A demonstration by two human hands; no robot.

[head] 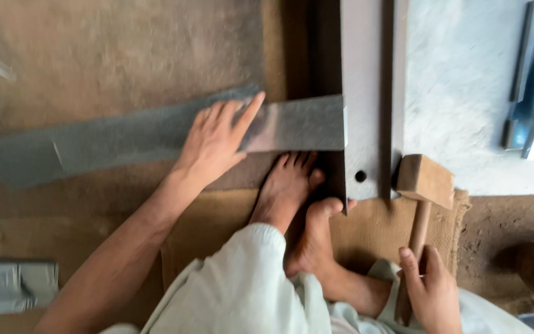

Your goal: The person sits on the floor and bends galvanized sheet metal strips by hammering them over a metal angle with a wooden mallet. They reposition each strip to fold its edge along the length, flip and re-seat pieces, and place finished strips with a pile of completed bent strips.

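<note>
One long grey metal strip (156, 139), lying flat across the floor (94, 49) and up onto a steel angle bar (361, 93). Probably thin, light, springy, sharp-edged; best pressed flat from above, clear of the edges. Left hand (214, 145) spread open, palm down on the strip. Right hand (431, 291) clenched round the handle of a wooden mallet (423, 185), head resting beside the bar. Bare feet (298, 204) on burlap (378, 229). No labels or packages visible.

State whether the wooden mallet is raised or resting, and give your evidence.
Resting. The wooden mallet's head sits against the metal bar, and the right hand grips the handle low.
</note>
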